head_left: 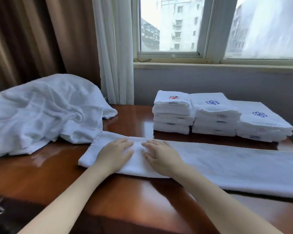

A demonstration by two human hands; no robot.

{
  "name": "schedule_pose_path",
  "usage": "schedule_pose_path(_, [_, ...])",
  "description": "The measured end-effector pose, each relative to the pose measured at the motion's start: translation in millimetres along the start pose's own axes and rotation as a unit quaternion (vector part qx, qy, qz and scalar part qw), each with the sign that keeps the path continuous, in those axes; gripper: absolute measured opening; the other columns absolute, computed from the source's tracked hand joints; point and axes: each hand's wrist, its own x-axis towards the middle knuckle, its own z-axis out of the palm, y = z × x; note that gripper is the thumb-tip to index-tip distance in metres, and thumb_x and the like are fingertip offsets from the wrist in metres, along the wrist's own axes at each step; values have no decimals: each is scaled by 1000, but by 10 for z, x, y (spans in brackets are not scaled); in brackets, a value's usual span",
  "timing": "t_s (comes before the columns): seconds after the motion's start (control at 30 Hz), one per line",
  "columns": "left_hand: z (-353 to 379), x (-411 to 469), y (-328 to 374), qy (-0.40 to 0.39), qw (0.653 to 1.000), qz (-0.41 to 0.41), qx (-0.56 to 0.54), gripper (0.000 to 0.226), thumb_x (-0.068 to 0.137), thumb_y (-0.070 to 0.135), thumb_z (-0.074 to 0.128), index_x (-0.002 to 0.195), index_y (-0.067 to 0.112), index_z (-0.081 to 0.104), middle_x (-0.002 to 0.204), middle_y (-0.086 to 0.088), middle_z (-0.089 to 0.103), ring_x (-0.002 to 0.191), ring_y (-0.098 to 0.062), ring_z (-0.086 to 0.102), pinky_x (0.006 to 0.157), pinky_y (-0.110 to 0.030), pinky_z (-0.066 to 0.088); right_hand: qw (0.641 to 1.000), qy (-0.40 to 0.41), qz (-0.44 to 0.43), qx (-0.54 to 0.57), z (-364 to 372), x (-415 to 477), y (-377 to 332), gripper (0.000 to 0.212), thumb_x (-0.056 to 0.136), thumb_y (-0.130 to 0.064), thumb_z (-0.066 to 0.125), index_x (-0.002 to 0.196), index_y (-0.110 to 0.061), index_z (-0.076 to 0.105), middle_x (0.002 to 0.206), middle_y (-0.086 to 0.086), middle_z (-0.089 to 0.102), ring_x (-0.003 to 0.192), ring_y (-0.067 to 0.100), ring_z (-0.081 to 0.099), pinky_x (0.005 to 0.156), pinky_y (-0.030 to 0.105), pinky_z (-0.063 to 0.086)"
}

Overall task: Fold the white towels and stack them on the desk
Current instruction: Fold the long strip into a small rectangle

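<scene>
Long white towel (pixel 227 168), folded into a narrow band, lies flat on the glossy reddish-brown table (pixel 134 200) and runs from the centre of the frame to the right edge. Its left end looks thicker, as if doubled over. The left hand (pixel 115 155) and the right hand (pixel 161 157) rest side by side on this thicker end, palms down with fingers straight and slightly spread, pressing the cloth and gripping nothing.

In the upper right of the table, three stacks of folded towels stand just beside one another. The left stack (pixel 172 115) bears a red emblem on top; the middle stack (pixel 215 115) and the right stack (pixel 262 127) bear blue ones. At left, a rumpled heap of white towels (pixel 41 112) touches the band's far left corner.

The band's right end is cut off by the frame. The small labels on the stacked towels are too small to read. The heap is blurred, so its separate pieces cannot be counted. A dark object (pixel 0 215) in the lower left corner is too indistinct to identify.
</scene>
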Motion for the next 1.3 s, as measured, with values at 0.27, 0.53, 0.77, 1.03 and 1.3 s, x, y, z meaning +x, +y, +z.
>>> schedule_pose_path(0.27, [3,-35,-416,-25,992,-92,84,61,98,62,25,154,38,22,165,6,9,152,-13,0,123,-38,4,993,-97,8,-74,204,105,5,70,91,-71,16,154,-40,13,165,-5,4,151,24,-6,119,53,-10])
schedule_pose_path(0.53, [-83,-152,-468,102,969,-219,56,67,92,62,45,148,27,38,148,-5,40,136,-26,36,110,-40,29,994,-82,12,-70,241,73,16,73,88,-76,15,153,-42,12,165,-5,4,152,26,-8,119,54,-9])
schedule_pose_path(0.77, [-203,-183,-574,167,944,-265,-105,53,88,46,61,135,22,53,134,2,59,121,-25,55,90,-35,43,994,-81,13,-74,249,69,22,72,88,-75,13,153,-43,13,165,-5,6,152,25,-6,120,52,-6])
schedule_pose_path(1.03, [-180,-150,-577,107,948,-300,20,69,82,68,56,128,17,60,131,-11,58,123,-32,51,101,-40,38,994,-80,16,-71,244,63,17,72,89,-74,14,153,-43,14,165,-6,6,152,23,-5,120,51,-6])
schedule_pose_path(1.3, [-167,-150,-570,186,943,-223,-164,35,89,44,63,89,11,54,89,-2,64,84,-28,58,64,-33,37,996,-73,14,-58,242,53,12,74,85,-76,14,152,-43,16,165,-6,9,151,21,-4,120,49,-6])
